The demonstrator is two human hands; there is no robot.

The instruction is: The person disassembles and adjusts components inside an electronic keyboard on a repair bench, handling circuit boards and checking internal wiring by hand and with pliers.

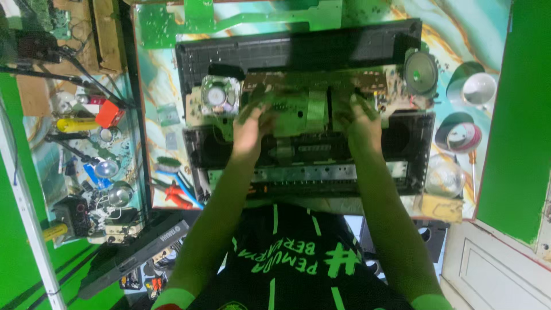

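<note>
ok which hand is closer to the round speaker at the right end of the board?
Right. The right hand is just left of and below the speaker; the left hand is far across the circuit board.

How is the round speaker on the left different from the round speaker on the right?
The left speaker looks pale and shiny in a square frame; the right speaker is dark, bigger and plainly round. The left speaker lies nearer the left hand; the right speaker sits at the casing's far corner. Both are round and lie loose.
</note>
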